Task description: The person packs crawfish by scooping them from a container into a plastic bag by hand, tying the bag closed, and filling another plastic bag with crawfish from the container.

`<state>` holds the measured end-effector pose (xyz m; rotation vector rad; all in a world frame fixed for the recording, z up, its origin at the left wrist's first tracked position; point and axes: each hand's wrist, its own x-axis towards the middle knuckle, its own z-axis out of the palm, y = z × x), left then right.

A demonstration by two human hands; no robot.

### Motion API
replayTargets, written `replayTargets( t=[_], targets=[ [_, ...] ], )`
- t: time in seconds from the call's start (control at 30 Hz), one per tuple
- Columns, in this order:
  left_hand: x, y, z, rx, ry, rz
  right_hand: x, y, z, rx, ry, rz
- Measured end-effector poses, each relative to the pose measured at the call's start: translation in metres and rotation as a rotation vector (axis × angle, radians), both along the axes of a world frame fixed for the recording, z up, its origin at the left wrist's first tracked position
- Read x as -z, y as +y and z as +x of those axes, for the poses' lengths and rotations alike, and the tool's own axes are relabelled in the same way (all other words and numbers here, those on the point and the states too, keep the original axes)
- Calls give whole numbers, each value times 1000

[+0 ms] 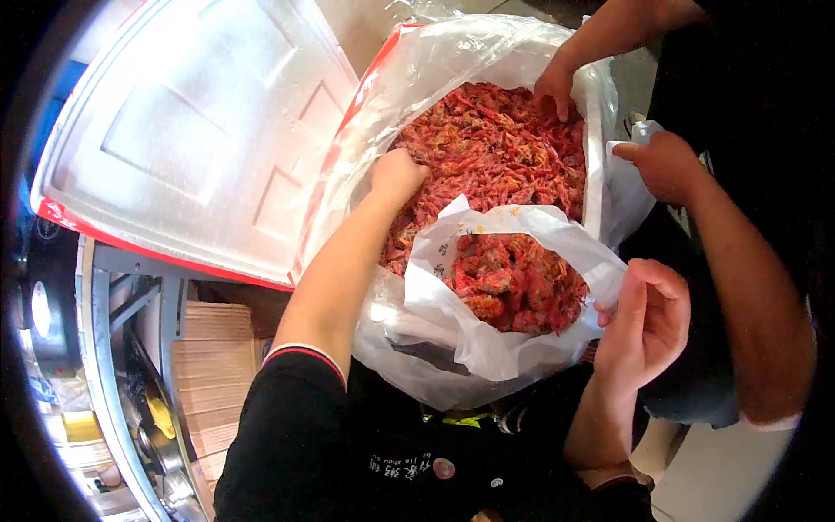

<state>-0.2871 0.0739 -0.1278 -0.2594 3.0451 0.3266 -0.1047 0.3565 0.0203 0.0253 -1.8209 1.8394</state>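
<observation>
Red crayfish [504, 157] fill a large foam box [594, 165] lined with a clear plastic bag [470, 52]. My left hand [400, 177] is curled against the pile at the box's left side; its fingertips are hidden, so what it holds does not show. On the near side, a white plastic bag [487, 339] stands open with more crayfish [513, 283] inside. My right hand [645, 322] pinches this bag's right rim between thumb and fingers.
Across the box, another person's hand [555, 87] reaches into the pile, and their other hand [665, 165] grips another white bag [633, 196]. The foam lid [200, 130] leans at the left. Below it are a metal rack [104, 348] and stacked cardboard [213, 374].
</observation>
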Motion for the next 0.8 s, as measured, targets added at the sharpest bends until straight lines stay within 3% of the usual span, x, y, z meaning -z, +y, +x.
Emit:
replayTargets(
  t=[0.2,0.3,0.37,0.47,0.5,0.53,0.57,0.63,0.67,0.73,0.77,0.8],
  targets=[
    [-23,-16,18,5,107,368,6,4,-5,-54,24,8],
    [-71,-7,58,-42,37,887,9,5,-6,-79,56,-22],
    [-118,17,94,75,27,1165,7,0,-6,-60,62,-11],
    [-151,57,131,318,-98,1371,7,0,-6,-54,81,43],
    [-148,69,140,494,14,1196,8,1,-5,-61,98,78],
    [-162,85,148,630,43,819,8,1,-4,-67,102,78],
    [-164,105,153,681,72,696,9,1,-3,-73,98,82],
    [-141,130,156,858,377,545,5,-1,-1,-84,102,84],
    [-145,128,156,854,385,540,1,-1,1,-107,97,37],
    [-162,119,152,866,142,774,1,1,1,-126,99,-12],
    [-165,108,146,737,201,776,4,3,0,-86,94,9],
    [-162,93,132,554,84,1023,7,4,0,-46,87,29]
  ],
)
